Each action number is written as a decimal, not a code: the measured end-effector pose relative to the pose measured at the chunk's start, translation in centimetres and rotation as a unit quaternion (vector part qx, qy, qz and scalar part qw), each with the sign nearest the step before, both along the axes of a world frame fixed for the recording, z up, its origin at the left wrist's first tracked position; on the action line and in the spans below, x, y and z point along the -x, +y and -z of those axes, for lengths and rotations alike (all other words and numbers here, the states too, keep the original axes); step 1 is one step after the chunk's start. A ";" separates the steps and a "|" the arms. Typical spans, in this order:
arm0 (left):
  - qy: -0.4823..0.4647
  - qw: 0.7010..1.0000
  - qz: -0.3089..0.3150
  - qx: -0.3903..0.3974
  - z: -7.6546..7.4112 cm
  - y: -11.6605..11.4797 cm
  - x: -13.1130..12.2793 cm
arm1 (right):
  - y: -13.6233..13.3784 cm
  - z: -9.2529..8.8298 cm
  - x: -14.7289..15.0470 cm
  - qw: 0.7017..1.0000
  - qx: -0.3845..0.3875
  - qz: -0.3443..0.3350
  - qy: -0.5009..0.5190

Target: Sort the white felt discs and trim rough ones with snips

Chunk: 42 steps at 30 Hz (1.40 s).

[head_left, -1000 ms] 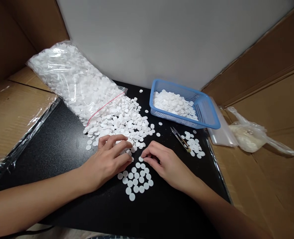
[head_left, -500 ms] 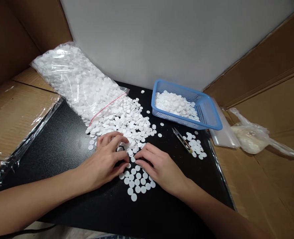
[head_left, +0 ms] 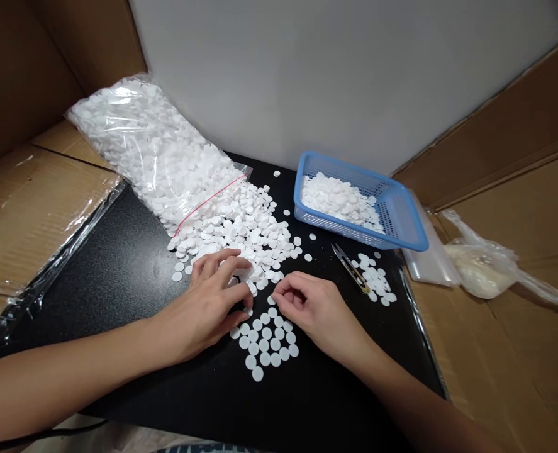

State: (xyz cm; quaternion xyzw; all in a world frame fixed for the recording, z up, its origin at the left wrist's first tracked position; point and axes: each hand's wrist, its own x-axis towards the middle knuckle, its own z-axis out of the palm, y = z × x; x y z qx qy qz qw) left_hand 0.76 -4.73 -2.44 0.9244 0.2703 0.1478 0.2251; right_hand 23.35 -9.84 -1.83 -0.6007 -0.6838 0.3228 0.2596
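White discs (head_left: 264, 345), flat, round and matt, lie grouped on the near middle of the black table (head_left: 118, 264). The left hand (head_left: 210, 302), half open, arches over the heap's (head_left: 241, 229) near edge; the right hand (head_left: 314, 302) is nearly pinched at one disc (head_left: 271, 301). Whether either grips, I cannot tell. Far left lies a glossy plastic bag (head_left: 165, 148).

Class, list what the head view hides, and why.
In the head view:
Palm of the bare left hand: the hand's back hides it.
Whether the bare right hand grips a round white disc: the hand partly covers it.
Bottom of the blue plastic mesh basket: white discs cover part of it.
Upper arms: cut off by edges.
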 end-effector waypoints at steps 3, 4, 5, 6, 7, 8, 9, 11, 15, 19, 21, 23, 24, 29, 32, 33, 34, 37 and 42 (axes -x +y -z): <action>-0.005 1.000 -0.003 0.007 -0.1 0.0 -0.1 | 0.2 -0.3 -0.8 1.000 0.024 0.010 -0.011; -0.007 1.000 -0.004 0.006 -0.2 0.0 -0.1 | 0.3 -0.3 -1.1 1.000 0.024 0.008 -0.011; -0.009 1.000 -0.005 0.003 -0.2 0.0 -0.2 | 0.3 -0.3 -1.3 1.000 0.021 0.005 -0.010; -0.012 1.000 -0.003 -0.003 -0.3 0.0 -0.2 | 0.4 -0.3 -1.4 1.000 0.018 0.000 -0.008; -0.016 1.000 0.001 -0.013 -0.4 0.0 -0.3 | 0.4 -0.3 -1.5 1.000 0.016 -0.006 -0.007; -0.022 0.999 0.006 -0.026 -0.4 0.0 -0.3 | 0.4 -0.2 -1.5 1.000 0.016 -0.013 -0.005; -0.028 0.999 0.015 -0.042 -0.5 0.1 -0.3 | 0.3 -0.2 -1.4 1.000 0.017 -0.021 -0.004; -0.033 0.996 0.039 -0.068 -0.7 0.3 -0.2 | 0.1 -0.3 -1.2 0.999 0.022 -0.038 -0.001; -0.020 0.994 0.098 -0.038 -1.0 1.2 0.3 | -0.4 -0.5 -0.8 0.996 0.041 -0.081 0.012; -0.023 0.996 0.064 -0.059 -0.8 1.9 0.6 | -0.6 -0.5 -0.6 0.995 0.007 -0.095 0.018; -0.015 0.995 0.057 -0.083 -0.7 1.8 0.6 | -0.4 -0.4 -0.3 0.995 -0.027 -0.094 0.008; -0.005 0.994 0.069 -0.082 -0.8 1.6 0.7 | -0.2 -0.1 0.1 0.994 -0.045 -0.099 -0.008; -0.002 0.994 0.077 -0.071 -0.9 1.5 0.7 | 0.0 0.1 0.4 0.993 -0.052 -0.100 -0.018; -0.002 0.995 0.100 -0.022 -1.4 1.5 1.0 | 0.8 0.8 2.0 0.983 -0.107 -0.094 -0.118; -0.010 0.997 0.051 -0.053 -1.3 1.7 1.2 | 0.8 0.8 2.3 0.981 -0.117 -0.091 -0.124; -0.015 0.997 0.033 -0.062 -1.2 1.8 1.2 | 0.7 0.7 2.2 0.984 -0.109 -0.088 -0.106; -0.018 0.997 0.017 -0.069 -1.1 1.7 1.1 | 0.5 0.6 2.1 0.988 -0.095 -0.088 -0.084; -0.020 0.996 -0.008 -0.083 -0.5 1.4 0.7 | -0.2 0.4 1.4 0.994 -0.053 -0.084 -0.038; -0.009 0.991 -0.010 -0.133 0.6 0.8 -0.6 | -0.8 0.0 0.5 0.999 -0.014 -0.033 -0.022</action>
